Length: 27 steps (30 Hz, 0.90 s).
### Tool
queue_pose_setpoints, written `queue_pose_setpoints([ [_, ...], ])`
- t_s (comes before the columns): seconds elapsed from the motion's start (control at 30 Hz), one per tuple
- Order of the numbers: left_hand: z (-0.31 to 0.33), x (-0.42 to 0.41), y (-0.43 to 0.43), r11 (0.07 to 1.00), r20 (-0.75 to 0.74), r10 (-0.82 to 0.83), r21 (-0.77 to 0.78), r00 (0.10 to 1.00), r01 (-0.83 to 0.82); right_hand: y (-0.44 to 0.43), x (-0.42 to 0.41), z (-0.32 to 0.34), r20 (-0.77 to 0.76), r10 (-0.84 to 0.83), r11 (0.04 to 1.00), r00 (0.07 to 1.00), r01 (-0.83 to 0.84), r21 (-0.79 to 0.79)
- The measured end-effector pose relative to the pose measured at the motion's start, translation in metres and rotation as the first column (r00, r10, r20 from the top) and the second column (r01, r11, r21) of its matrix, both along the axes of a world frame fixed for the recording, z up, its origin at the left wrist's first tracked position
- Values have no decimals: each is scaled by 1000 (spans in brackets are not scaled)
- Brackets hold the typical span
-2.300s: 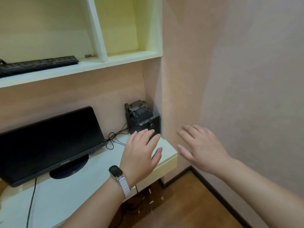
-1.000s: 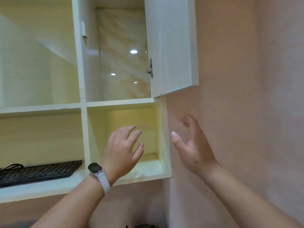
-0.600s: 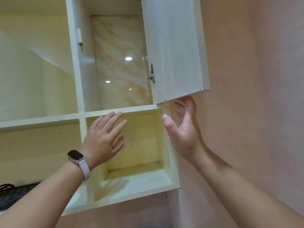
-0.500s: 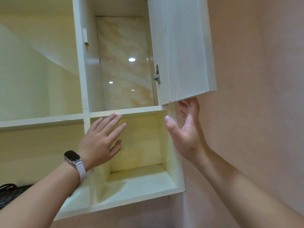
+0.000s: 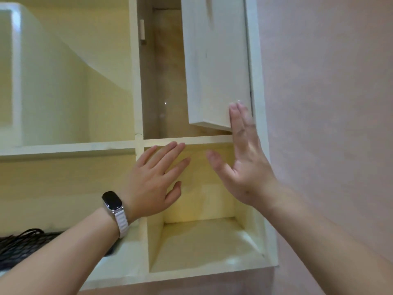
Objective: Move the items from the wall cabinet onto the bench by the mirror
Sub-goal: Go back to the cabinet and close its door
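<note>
The right hand (image 5: 244,167), fingers spread wide, presses flat on the cabinet door (image 5: 214,64), while the left hand (image 5: 155,177) hovers open, holding nothing, near the lower shelf (image 5: 204,248).

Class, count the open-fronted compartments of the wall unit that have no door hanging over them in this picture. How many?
3: the upper left compartment, the lower left compartment holding a black keyboard, and the lower right compartment. More may lie outside the frame.

I see the wall cabinet (image 5: 136,81) — pale cream, its door (image 5: 214,60) half open — lower right cubby bare.
</note>
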State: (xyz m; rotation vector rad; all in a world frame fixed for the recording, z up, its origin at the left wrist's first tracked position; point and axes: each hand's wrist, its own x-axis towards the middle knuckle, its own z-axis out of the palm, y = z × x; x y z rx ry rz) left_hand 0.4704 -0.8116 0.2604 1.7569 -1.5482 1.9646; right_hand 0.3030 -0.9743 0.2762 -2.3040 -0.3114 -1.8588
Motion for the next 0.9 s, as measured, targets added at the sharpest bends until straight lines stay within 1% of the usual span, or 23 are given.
queue_pose_setpoints([
  [0.1,1,0,1,1000,-6,-3,-1,1000,3,1,7,6,-12,-32,999,999,31,-25],
  [0.2,1,-1,0,1000,-15,-15,-9,1000,15,4,15,8,-36,-135,989,990,132,-67],
  [0.3,0,-1,-1,999,-16,-30,-19,999,29,6,25,8,-22,-246,965,969,243,-104],
  [0.43,0,-1,-2,999,-12,-33,-19,999,33,9,44,9,-24,-416,901,909,408,-148],
  [0.57,1,-2,0,1000,-21,-16,-5,1000,16,7,62,12,-40,-549,825,835,534,-187],
  [0.63,1,-2,0,1000,-17,-11,2,1000,11,4,67,14,-61,-595,791,801,571,-219],
  [0.8,0,-1,0,1000,-11,-20,-3,1000,20,2,73,15,-37,-618,771,785,595,-228],
  [0.9,1,0,0,1000,-10,-15,6,1000,15,4,75,18,-71,-662,737,746,631,-241],
])
